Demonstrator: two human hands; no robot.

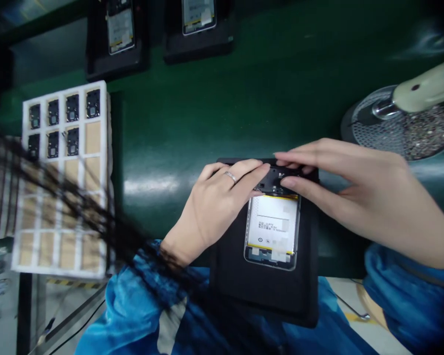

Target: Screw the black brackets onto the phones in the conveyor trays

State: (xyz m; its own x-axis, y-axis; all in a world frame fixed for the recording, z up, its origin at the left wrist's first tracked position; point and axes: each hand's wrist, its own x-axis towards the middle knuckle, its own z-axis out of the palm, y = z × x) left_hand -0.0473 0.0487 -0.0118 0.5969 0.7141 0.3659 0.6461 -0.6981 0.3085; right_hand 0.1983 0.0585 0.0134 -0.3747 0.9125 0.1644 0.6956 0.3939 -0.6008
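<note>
An opened phone [272,231] lies in a black tray-like fixture [262,296], its white battery with yellow strips facing up. A black cover plate [272,180] sits across the phone's upper end, above the battery. My left hand [218,202], with a ring on one finger, grips the plate along its left and upper edge. From the right, my right hand [355,192] has its thumb on the plate and its fingers at the top edge. The fingers hide part of the plate, so I cannot tell whether it is fully seated.
At left, a white compartment tray [105,197] holds several black plates. Farther back are two more black fixtures [198,54] with opened phones. An electric screwdriver [422,91] extends over a round dish of screws [429,133] at right. Dark blurred strands cross the lower left.
</note>
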